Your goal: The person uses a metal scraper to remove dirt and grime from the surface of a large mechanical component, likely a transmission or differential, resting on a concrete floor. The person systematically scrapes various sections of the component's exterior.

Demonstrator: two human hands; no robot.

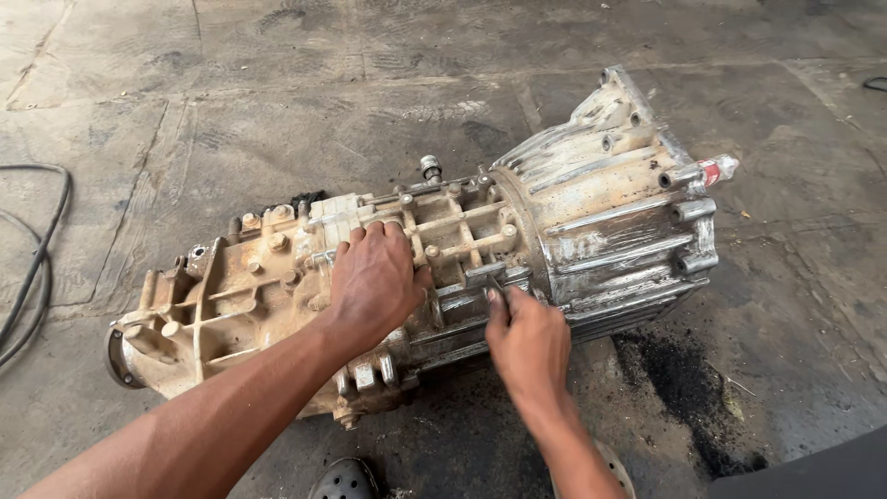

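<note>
A large, dirty metal gearbox housing (591, 212) lies on its side on the concrete floor, its bell-shaped end at the right and its narrow end at the left. My left hand (372, 282) rests flat on top of the ribbed middle section, fingers curled over a ridge. My right hand (528, 344) is at the lower side of the casing and pinches a small thin metal tool (496, 288) against the seam near the bell. What kind of tool it is cannot be made out.
A black hose (35, 263) loops over the floor at the far left. A dark oily stain (688, 388) spreads on the concrete below the bell end. A black perforated shoe (344, 480) shows at the bottom edge.
</note>
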